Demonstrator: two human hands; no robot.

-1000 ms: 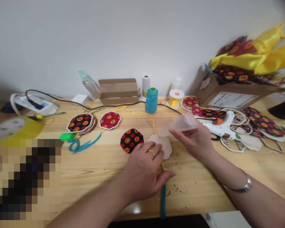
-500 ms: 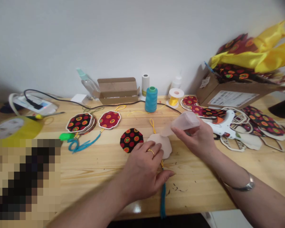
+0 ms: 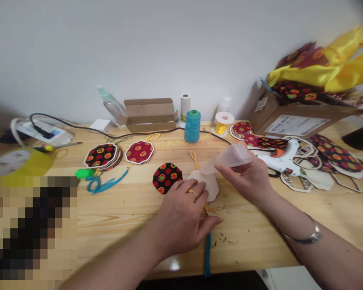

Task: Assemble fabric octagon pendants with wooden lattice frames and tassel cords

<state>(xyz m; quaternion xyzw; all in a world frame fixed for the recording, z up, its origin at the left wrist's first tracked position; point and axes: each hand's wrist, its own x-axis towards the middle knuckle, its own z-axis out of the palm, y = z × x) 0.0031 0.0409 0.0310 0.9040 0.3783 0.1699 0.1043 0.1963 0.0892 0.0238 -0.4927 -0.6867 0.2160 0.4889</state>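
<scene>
My left hand (image 3: pixel 187 215) rests on a white scalloped piece (image 3: pixel 211 187), fingers over its left part and thumb apart. A yellow loop (image 3: pixel 194 160) sticks out above the piece, and a teal tassel (image 3: pixel 207 253) hangs below it. In my right hand (image 3: pixel 249 175) is a translucent white bottle (image 3: pixel 234 157), tilted so its narrow end meets the upper part of the white piece. A black patterned fabric piece (image 3: pixel 167 177) lies just left of the white one, beside my left fingertips.
Finished patterned ornaments (image 3: pixel 102 156) lie at the left. A teal thread spool (image 3: pixel 192 127) stands behind my hands. At the right are a white glue gun (image 3: pixel 286 163), lattice frames and a cardboard box (image 3: pixel 299 121) of fabric.
My right hand and the bottle have shifted slightly left and down along the white piece. My left hand has stayed in place.
</scene>
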